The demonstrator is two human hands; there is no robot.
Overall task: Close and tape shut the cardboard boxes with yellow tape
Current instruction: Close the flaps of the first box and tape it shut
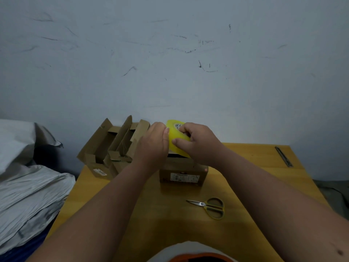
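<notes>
Both arms reach forward, left hand (154, 142) and right hand (196, 141) curled, gripping.

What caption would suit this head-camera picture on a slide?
Both hands hold a yellow tape roll above a closed cardboard box; open boxes and scissors wait nearby.

Dim even light, soft focus, wide-angle bending at edges

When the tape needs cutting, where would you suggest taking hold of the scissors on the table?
Probably by the yellow loop handles of the scissors, coming from the right and near side. They lie flat on the table, closed blades pointing left, handles toward the person's right, nothing crowding them.
</notes>
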